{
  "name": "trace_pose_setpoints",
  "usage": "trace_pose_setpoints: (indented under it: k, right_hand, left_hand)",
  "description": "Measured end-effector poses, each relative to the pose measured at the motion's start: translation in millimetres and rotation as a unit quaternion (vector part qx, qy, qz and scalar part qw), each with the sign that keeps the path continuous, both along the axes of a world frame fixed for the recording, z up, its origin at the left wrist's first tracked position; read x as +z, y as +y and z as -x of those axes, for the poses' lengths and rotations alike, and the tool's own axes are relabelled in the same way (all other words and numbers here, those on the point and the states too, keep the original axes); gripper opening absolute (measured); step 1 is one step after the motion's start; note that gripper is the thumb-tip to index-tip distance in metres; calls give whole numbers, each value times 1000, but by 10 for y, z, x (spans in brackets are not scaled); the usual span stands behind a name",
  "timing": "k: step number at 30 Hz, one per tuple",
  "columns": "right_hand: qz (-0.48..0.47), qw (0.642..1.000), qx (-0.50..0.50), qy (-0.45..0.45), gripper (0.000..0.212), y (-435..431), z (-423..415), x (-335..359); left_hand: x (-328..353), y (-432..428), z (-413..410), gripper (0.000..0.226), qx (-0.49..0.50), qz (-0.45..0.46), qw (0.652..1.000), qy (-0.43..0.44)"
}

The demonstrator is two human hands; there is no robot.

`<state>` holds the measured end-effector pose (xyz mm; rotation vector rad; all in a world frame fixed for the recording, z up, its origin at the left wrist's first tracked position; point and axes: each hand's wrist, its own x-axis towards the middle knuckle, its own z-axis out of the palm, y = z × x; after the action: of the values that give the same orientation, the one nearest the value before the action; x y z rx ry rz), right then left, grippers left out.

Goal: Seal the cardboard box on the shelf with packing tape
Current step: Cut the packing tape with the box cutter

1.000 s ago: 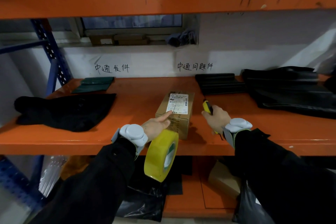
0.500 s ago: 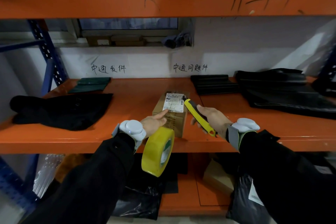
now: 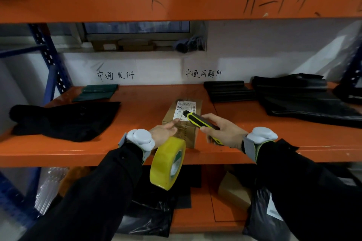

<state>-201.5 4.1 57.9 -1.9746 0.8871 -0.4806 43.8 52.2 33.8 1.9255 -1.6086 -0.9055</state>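
Head view: we see one cardboard box (image 3: pixel 182 121) near the front edge of the orange shelf (image 3: pixel 137 115). Our left hand (image 3: pixel 163 133), fingers extended, touches the box's near corner; one tape roll (image 3: pixel 167 162) hangs below it. Our right hand (image 3: pixel 222 133) grips one yellow-black utility knife (image 3: pixel 197 120), tip over the box's one label (image 3: pixel 185 109).

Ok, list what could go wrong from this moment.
1. The utility knife in the right hand points toward the left hand fingertips on the cardboard box; a slip could cut them.
2. Its tip sits over the shipping label, which could get sliced.
3. The tape roll hangs off the shelf edge and might drop.
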Motion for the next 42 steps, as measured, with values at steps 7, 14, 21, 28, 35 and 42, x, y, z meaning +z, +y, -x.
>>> trace_pose_setpoints:
  k: [7,14,21,28,35,42]
  right_hand:
    - [3,996,15,84,16,-20,-57,-4]
    - [95,989,46,107,11,27,91,-24]
    - [164,977,33,129,8,7,71,-72]
    - [170,975,-17,143,23,44,99,-38]
    - [95,983,30,152,7,90,139,62]
    - [172,961,-8,218,17,77,126,19]
  left_hand:
    - [-131,-109,-79,74,22,-16,999,-23]
    - [-238,-177,-90,70,40,8,999,17]
    - [-246,-192,-93,68,42,10,999,17]
    - [-275,-206,-107,69,49,4,999,20]
    - [-272,-211,-120,77,46,2,999,5]
    - [-267,-217,-122,75,55,6,998,-3]
